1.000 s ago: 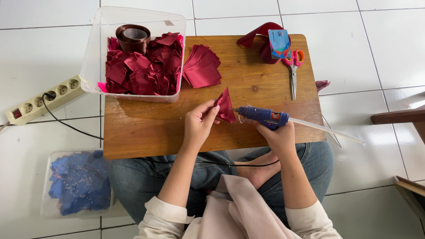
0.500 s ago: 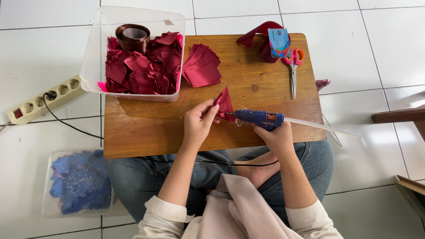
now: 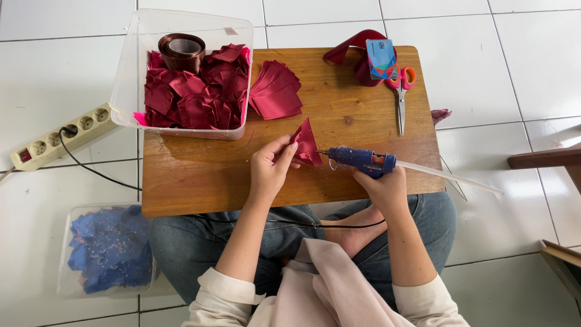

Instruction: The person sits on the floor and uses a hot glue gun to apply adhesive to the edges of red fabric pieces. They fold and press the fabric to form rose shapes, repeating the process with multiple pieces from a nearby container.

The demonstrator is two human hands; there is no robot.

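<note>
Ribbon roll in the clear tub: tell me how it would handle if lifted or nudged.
The ribbon roll looks light, being wound satin on a hollow core. It sits on loose folded pieces, so a nudge may tip it. On its side it would probably roll and unwind.

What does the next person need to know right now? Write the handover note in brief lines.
Left hand: pinches a folded dark red ribbon petal above the wooden board.
Right hand: grips the blue glue gun, nozzle at the petal's edge.
Supplies: clear box of folded red pieces with a ribbon roll; stack of cut red squares; scissors at the far right.
Done: many pieces folded.
Left: whether glue is on this petal yet cannot be told.
</note>
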